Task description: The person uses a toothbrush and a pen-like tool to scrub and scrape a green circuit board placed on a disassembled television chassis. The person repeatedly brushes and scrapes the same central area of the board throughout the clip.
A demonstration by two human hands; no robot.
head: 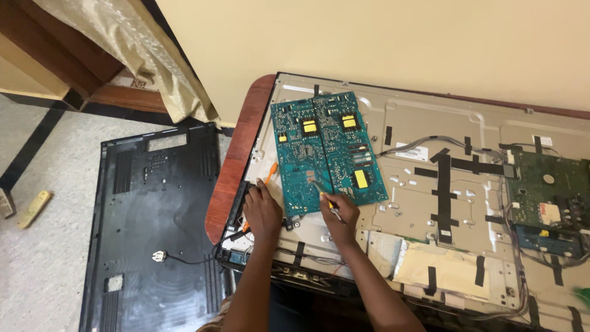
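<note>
Cream wall stands behind a wooden table (pixel 236 166) which carries an opened television chassis (pixel 430 203); on its metal back, just above both hands, lies a teal circuit board (pixel 326 150) with yellow parts; the left hand (pixel 263 212) is closed around an orange-handled screwdriver (pixel 269 175) at the near left corner of the board; the right hand (pixel 341 212) pinches a thin tool (pixel 324 197) whose tip touches the lower edge of the board; far left of the hands, a black back cover (pixel 153 227) lies on the floor.
</note>
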